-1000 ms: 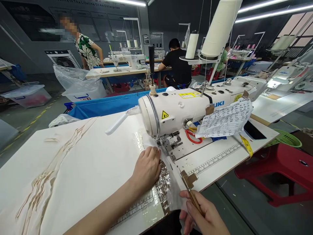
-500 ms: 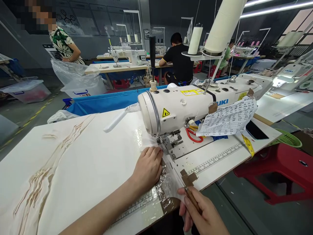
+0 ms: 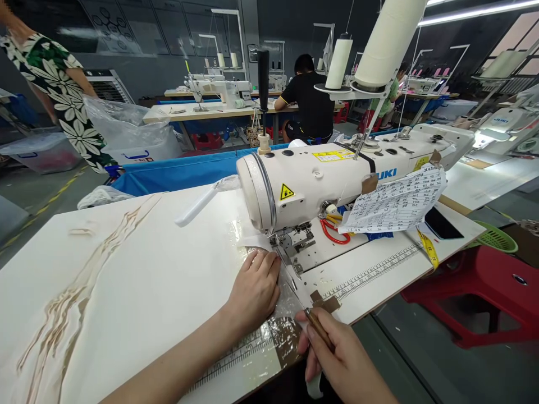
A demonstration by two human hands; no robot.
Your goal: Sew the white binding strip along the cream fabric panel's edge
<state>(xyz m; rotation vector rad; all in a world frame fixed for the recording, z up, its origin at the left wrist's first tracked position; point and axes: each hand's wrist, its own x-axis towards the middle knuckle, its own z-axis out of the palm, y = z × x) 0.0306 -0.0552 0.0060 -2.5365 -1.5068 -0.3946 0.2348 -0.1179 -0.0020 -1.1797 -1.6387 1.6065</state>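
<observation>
My left hand lies palm down beside the presser foot, fingers bent and close together on thin white fabric. Its fingertips are right by the needle area of the white sewing machine. In my right hand, at the table's front edge, is an awl with a wooden handle. The awl's thin metal shaft points up toward the presser foot, along the fabric. A white strip hangs below my right fingers. Glossy clear tape covers the table under the fabric.
Crumpled cream fabric strips lie on the left of the table. Red-handled scissors, a handwritten sheet, a phone and a yellow tape measure are right. A red stool stands beside. Other people are beyond.
My right hand and the awl have moved slightly up and left, nearer the presser foot. The white strip now hangs lower. My left hand stays put. A person at far left has moved closer.
</observation>
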